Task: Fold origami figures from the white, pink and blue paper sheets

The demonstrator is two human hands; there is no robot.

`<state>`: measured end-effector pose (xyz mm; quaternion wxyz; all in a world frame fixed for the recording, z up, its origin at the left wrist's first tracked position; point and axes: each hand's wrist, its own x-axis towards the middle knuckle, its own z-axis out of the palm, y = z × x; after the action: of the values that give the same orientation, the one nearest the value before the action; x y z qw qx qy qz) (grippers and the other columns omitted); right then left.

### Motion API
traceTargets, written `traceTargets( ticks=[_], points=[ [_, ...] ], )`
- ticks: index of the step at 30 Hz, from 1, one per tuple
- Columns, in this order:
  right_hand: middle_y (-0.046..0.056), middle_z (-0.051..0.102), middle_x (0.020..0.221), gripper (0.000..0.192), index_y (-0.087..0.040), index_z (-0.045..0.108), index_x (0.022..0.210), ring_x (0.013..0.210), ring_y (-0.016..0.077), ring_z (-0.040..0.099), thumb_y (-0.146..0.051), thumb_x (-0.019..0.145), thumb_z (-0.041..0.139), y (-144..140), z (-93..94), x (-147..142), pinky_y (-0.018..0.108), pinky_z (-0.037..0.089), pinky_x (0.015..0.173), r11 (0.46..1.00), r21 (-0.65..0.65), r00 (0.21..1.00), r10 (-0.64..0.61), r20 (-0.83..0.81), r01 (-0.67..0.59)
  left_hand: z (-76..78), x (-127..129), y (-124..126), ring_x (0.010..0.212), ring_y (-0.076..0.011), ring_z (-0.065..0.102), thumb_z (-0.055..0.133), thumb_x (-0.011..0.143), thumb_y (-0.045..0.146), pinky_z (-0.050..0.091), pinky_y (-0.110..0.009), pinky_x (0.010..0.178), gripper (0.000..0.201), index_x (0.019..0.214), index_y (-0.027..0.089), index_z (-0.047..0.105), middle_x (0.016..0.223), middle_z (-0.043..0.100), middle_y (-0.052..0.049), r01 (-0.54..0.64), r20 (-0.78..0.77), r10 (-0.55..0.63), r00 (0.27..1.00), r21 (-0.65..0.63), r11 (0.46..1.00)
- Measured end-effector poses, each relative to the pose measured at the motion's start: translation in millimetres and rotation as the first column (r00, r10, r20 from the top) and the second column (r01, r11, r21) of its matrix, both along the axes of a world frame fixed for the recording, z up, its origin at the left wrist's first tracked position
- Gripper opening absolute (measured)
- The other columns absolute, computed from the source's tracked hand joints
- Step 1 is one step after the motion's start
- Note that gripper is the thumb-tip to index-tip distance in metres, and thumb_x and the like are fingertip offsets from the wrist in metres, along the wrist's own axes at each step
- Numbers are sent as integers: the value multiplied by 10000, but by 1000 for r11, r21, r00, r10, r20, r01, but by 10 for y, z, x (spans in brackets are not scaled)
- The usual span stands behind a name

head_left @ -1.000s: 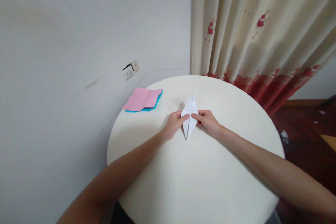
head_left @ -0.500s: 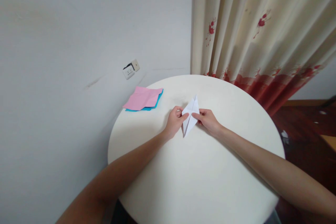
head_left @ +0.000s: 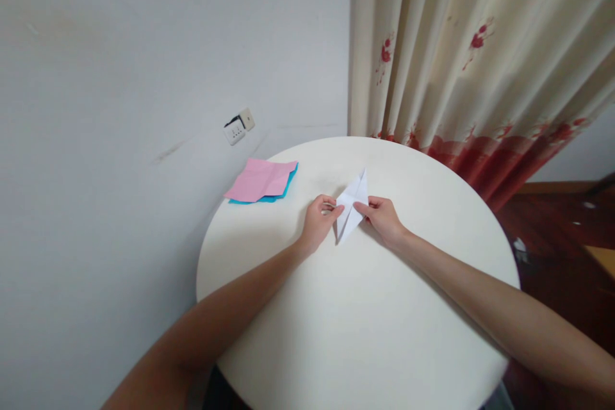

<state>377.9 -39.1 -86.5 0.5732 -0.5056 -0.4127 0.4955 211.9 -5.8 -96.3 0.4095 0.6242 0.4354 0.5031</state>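
A folded white paper (head_left: 353, 198), shaped like a long diamond with a crease down its lower half, is held just above the table. My left hand (head_left: 319, 221) pinches its left edge, thumb on top and fingers curled behind. At the right edge, my right hand (head_left: 382, 218) grips it between thumb and fingers, the thumb lying on the paper's face. The fingertips under the paper are hidden.
The round white table (head_left: 365, 320) stands against a wall with a socket (head_left: 235, 132). Pink paper (head_left: 262, 179) lies over blue paper (head_left: 287, 189) at the table's back left. A patterned curtain (head_left: 432, 77) hangs behind on the right.
The white paper has tilted and shifted slightly to the right, its upper tip leaning further right. Both hands keep hold of it, and the right one has moved a little with it.
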Motion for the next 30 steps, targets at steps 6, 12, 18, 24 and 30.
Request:
traceTargets(
  ticks=[6, 12, 18, 24, 30],
  points=[
    [37, 637, 645, 418, -101, 696, 740, 547, 99, 425, -478, 590, 797, -18, 0, -19, 253, 282, 505, 999, 9, 999, 46, 10, -46, -18, 10, -6, 722, -147, 620, 734, 728, 321, 474, -244, 682, 203, 799, 174, 615, 754, 653, -12, 36, 10, -35, 999, -37, 999],
    [60, 677, 726, 400, -122, 706, 764, 579, 126, 485, -483, 607, 775, -36, 25, -39, 261, 317, 516, 997, 4, 995, 81, 51, -82, -48, 7, -17, 725, -169, 643, 738, 736, 376, 485, -248, 636, 252, 839, 168, 642, 790, 685, -36, 83, 54, -78, 995, -96, 992],
    [0, 560, 551, 386, -147, 625, 621, 516, 104, 415, -506, 614, 766, -45, 34, -42, 249, 273, 479, 996, -4, 988, 89, 124, -89, -39, 5, -21, 658, -157, 634, 734, 737, 396, 462, -226, 570, 263, 821, 171, 625, 759, 680, -20, 33, 55, -27, 998, -115, 993],
    [-14, 535, 544, 310, -150, 575, 559, 521, 98, 415, -405, 611, 744, 13, -71, -43, 244, 274, 506, 998, 15, 986, 55, 156, -58, -25, 15, -30, 767, -158, 643, 719, 759, 362, 498, -235, 655, 224, 845, 167, 651, 870, 659, -38, 50, 43, -49, 998, -13, 999],
    [-16, 540, 548, 279, -146, 598, 584, 525, 101, 414, -386, 605, 737, -12, -28, -60, 248, 281, 514, 998, 12, 989, 61, 131, -63, 5, 31, -70, 980, -197, 623, 722, 749, 260, 528, -248, 714, 136, 789, 159, 640, 1112, 583, -94, 36, -3, -36, 999, 159, 987]
  ],
)
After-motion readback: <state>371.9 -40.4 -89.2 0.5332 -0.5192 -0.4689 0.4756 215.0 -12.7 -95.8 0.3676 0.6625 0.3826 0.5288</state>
